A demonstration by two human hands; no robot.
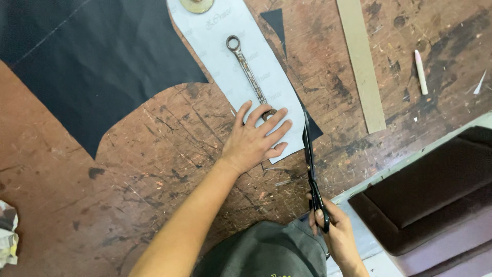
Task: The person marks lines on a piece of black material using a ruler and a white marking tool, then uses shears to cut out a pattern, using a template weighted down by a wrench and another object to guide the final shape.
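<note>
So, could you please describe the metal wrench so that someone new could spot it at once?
On the scarred brown worktable, find the pale paper pattern lying over black fabric. The wrench lies lengthwise on it, ring end away from the person, near end under the left hand. It is slim, grey and rusty, unlike the black scissors in the right hand.

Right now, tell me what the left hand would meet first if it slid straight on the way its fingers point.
The left hand already touches the wrench lying on the pale paper pattern; further along comes bare wood table.
</note>
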